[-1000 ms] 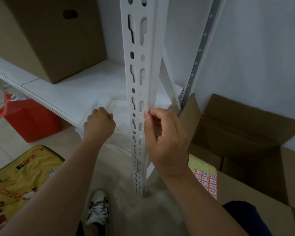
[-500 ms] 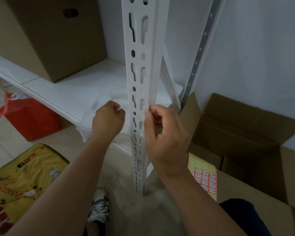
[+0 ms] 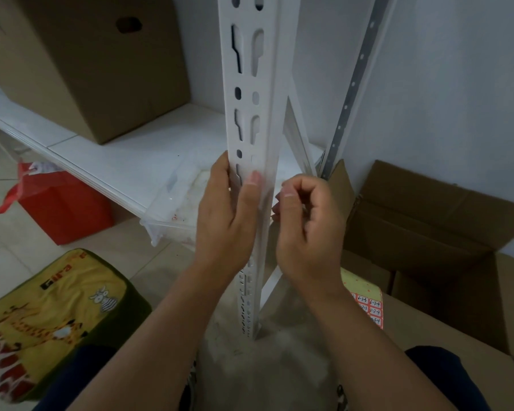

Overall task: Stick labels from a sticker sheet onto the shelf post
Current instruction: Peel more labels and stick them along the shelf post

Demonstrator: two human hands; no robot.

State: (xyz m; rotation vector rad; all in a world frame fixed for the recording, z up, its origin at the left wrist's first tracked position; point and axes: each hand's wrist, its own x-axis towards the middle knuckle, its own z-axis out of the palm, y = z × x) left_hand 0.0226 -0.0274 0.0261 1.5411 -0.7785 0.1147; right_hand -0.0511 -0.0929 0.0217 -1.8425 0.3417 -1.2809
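A white slotted shelf post (image 3: 266,84) runs upright through the middle of the view. My left hand (image 3: 229,212) wraps the post from its left, thumb pressed flat on the front face and fingers behind the left edge. Just right of the post, my right hand (image 3: 307,223) is curled, fingertips pinched close to the post's right edge; whether a label is between them is hidden. The sticker sheet (image 3: 365,301), yellow with red labels, lies on a cardboard box at lower right, partly behind my right wrist.
A white shelf board (image 3: 125,161) holds a closed cardboard box (image 3: 80,63) and a clear plastic tray (image 3: 172,209). An open cardboard box (image 3: 433,226) stands by the wall at right. A red bag (image 3: 57,203) and yellow cushion (image 3: 48,315) sit on the floor at left.
My left hand moved right from the shelf edge and took hold of the post. My right hand drew slightly back from the post's front to its right side.
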